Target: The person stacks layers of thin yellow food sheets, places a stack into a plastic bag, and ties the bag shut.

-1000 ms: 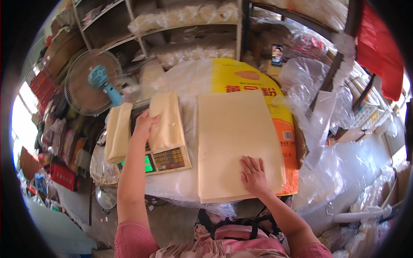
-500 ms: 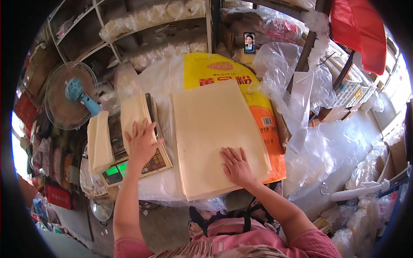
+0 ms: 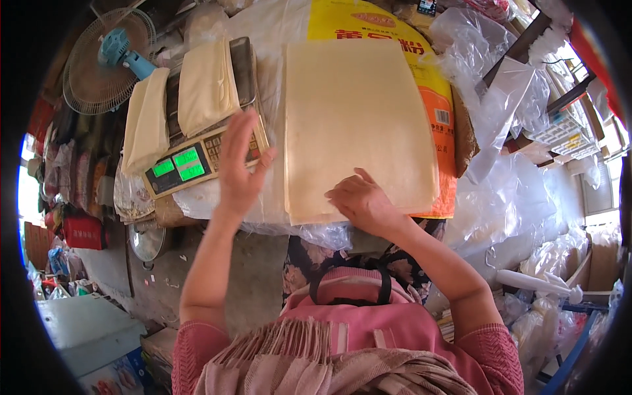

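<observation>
A wide stack of thin, cream-coloured sheets [image 3: 359, 125] lies flat in front of me. My right hand [image 3: 363, 201] is over its near edge, fingers apart and loosely bent; I see nothing held in it. To the left is a digital scale [image 3: 214, 155] with a lit green display, carrying a folded bundle of similar sheets [image 3: 205, 89] on its pan. Another folded bundle [image 3: 146, 125] lies along the scale's left side. My left hand [image 3: 240, 164] hovers at the scale's near right corner, open and slightly blurred, with nothing in it.
A yellow and orange printed sack [image 3: 444, 155] spreads under the stack's right side. Clear plastic film [image 3: 507, 191] hangs and lies at the right. A fan [image 3: 108, 62] stands at the far left. Part of a phone [image 3: 426, 6] shows at the top edge.
My left hand has lifted off the folded bundle on the scale and drawn back. My right hand has slid toward the stack's near edge, its fingers now bent. The view has tilted downward.
</observation>
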{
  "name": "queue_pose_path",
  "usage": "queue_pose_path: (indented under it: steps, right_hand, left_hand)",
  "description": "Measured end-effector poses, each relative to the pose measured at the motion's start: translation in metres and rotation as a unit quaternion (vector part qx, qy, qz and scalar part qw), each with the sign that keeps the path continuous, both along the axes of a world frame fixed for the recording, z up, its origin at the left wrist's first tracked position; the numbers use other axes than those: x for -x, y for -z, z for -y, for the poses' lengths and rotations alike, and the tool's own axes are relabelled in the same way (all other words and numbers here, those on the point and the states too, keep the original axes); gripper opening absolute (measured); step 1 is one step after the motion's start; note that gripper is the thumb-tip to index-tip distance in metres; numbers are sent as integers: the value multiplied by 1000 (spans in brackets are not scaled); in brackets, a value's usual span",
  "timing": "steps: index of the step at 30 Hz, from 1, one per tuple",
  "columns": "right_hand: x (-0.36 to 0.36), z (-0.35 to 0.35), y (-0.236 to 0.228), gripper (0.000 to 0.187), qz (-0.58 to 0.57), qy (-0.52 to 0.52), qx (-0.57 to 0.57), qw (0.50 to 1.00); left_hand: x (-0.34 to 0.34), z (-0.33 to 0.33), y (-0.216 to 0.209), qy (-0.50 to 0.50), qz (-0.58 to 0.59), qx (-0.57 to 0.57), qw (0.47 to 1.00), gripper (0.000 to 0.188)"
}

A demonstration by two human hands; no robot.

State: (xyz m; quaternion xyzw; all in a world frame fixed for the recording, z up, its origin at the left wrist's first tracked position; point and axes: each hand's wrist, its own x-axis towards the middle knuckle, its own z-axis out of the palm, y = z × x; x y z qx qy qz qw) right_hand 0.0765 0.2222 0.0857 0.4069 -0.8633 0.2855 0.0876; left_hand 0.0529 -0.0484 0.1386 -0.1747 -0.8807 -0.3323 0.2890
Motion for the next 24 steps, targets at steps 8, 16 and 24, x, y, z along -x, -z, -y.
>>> queue_pose_path:
  steps: [8, 16, 24]
  right_hand:
    - [-2, 47, 17, 14, -83, -19, -81, 993]
    - [-4, 79, 20, 11, -210, -11, -198, 957]
    - [89, -1, -32, 24, 335, 199, 232, 891]
  left_hand:
    - [-62, -19, 71, -18, 96, -132, 986, 44]
    - [-66, -30, 92, 16, 85, -163, 983, 50]
    - [-59, -53, 62, -34, 122, 200, 972, 58]
